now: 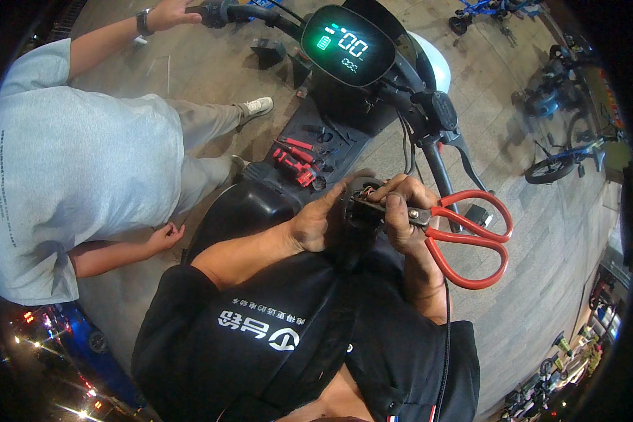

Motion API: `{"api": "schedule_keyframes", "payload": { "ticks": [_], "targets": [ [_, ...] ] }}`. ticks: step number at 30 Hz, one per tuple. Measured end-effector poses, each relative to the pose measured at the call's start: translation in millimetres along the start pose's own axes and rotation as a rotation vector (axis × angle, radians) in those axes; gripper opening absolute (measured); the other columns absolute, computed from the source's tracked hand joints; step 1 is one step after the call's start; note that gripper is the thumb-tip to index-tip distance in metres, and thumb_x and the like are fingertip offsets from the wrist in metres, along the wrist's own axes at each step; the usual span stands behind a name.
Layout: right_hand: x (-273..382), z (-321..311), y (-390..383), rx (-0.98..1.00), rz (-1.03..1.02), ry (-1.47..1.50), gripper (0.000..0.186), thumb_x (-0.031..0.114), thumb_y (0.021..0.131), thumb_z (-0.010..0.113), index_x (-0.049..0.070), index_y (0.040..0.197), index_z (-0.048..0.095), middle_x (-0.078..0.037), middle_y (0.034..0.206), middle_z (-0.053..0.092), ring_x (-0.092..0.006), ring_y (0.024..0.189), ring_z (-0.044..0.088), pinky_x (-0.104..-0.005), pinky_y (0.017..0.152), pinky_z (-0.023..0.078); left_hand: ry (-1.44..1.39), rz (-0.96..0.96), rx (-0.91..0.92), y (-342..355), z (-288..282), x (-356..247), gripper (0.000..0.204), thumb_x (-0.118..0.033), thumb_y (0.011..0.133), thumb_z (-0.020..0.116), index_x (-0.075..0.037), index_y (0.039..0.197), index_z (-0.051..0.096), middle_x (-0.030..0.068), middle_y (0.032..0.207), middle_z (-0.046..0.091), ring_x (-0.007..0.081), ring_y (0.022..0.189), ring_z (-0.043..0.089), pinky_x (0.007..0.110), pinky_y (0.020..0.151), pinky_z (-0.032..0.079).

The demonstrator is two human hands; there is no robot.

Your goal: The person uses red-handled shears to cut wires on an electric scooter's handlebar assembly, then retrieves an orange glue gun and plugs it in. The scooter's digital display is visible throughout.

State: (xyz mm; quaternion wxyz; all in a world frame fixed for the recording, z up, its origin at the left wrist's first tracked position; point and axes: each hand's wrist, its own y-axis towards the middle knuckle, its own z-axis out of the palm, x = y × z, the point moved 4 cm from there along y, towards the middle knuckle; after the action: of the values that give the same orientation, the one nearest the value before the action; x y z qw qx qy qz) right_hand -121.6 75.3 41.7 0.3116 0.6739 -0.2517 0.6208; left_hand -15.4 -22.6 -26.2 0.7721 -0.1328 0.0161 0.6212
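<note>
Here, an electric scooter (344, 133) fills the middle of the head view, its long axis running from the black seat (243, 207) at lower left up to the handlebar (260, 14) and the lit dashboard screen (347, 46) at top. The floor (541, 239) is of pale paving, and parked bicycles (563, 158) stand at the right rim. A second person in a grey shirt (63, 169) stands at the left, one hand (169, 13) on the far handlebar grip. Red-handled tools (295, 158) lie on the scooter's footboard. The red-handled scissors (464, 235) sit just right of centre, in front of the wearer's chest; their long axis lies nearly level, handles to the right and blades pointing left toward a small black part with wires (362, 207). The right hand (404, 211) is clenched over the scissors near the pivot, its fingers (394, 204) grasping them. The left hand (323, 218) grips the black part from the left, thumb raised along its top.
</note>
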Motion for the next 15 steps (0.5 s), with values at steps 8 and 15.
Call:
{"api": "schedule_keyframes", "payload": {
  "ticks": [8,15],
  "targets": [
    [-1.5,0.3,1.4,0.001,-0.064,0.022,0.021,0.014,0.088,0.059,0.003,0.072,0.051,-0.012,0.076,0.066,-0.0175,0.066,0.062,-0.0300,0.062,0.049,-0.081,-0.099,0.054,-2.9,2.8,2.4,0.055,-0.048,0.099,0.036,-0.028,0.149,0.022,0.0011,0.140,0.045,0.0183,0.120,0.049,0.039,0.100,0.043],
    [0.3,0.7,1.3,0.009,-0.064,0.008,0.021,0.014,0.088,0.058,0.003,0.072,0.051,-0.014,0.077,0.067,-0.0190,0.068,0.064,-0.0312,0.064,0.051,-0.052,-0.097,-0.030,-0.2,6.0,2.3,0.056,-0.049,0.100,0.030,-0.024,0.150,0.022,0.0025,0.139,0.046,0.0187,0.117,0.051,0.040,0.097,0.045]
  ]
}}
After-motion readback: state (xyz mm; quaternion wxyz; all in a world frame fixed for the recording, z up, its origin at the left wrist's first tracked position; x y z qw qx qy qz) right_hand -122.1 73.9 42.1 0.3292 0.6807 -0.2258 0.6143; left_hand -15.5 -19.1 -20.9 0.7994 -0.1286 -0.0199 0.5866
